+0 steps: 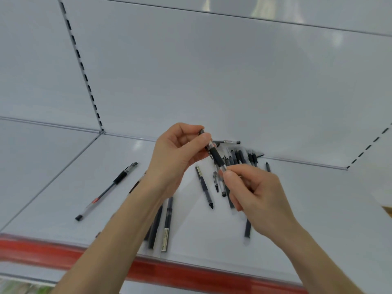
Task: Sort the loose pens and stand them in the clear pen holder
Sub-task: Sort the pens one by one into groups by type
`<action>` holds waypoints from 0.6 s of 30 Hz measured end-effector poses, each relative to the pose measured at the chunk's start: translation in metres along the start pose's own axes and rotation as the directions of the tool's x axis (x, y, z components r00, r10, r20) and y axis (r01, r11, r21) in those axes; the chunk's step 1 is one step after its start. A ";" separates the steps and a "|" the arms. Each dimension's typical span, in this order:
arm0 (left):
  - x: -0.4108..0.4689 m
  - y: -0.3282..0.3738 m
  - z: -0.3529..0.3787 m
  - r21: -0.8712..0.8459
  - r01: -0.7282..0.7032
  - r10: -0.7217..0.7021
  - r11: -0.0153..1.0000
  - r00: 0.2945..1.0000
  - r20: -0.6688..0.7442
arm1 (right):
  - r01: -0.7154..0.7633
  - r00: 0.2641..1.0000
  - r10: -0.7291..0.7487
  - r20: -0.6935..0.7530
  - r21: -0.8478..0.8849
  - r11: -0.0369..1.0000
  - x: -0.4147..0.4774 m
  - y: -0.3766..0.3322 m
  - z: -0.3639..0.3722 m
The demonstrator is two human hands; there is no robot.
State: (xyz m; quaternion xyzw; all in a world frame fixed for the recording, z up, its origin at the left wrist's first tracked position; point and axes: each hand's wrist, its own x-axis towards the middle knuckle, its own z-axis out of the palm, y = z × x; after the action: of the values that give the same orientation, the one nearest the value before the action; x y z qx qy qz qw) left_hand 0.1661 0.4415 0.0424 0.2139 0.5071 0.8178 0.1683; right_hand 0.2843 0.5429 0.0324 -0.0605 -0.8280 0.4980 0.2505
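Observation:
A clear pen with a black rubber grip (216, 156) is held slanted above the shelf between both hands. My left hand (177, 154) pinches its upper end and my right hand (253, 193) pinches its lower end. Under the hands several dark pens (204, 189) lie scattered on the white shelf (63, 200), more of them bunched near the back wall (241, 157). One clear pen with a black grip (107, 190) lies alone at the left. I see no clear pen holder in the head view.
The shelf has a red front strip (63, 254) along its near edge and a white back panel (212, 81) with slotted uprights (81, 64). A thin pen (228, 142) lies against the back wall.

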 end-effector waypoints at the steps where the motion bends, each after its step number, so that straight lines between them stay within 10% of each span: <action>1: 0.001 0.001 0.001 0.025 -0.012 0.013 1.000 1.000 -0.008 | -0.002 1.000 0.002 0.004 0.003 1.000 0.001 0.000 0.000; 10: 0.005 -0.016 -0.028 0.301 0.110 -0.087 0.947 0.992 -0.089 | -0.182 0.971 0.206 0.120 -0.183 0.966 0.022 0.022 -0.020; 18: 0.003 -0.038 -0.044 0.924 -0.017 -0.032 0.381 0.999 0.031 | -0.108 0.965 0.201 0.170 -0.442 0.891 0.049 0.043 -0.004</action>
State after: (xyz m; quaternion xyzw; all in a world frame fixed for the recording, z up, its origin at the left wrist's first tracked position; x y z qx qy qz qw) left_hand 0.1427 0.4257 -0.0089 0.2868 0.8734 0.3919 0.0358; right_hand 0.2374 0.5847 0.0144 -0.1267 -0.9314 0.3259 0.1012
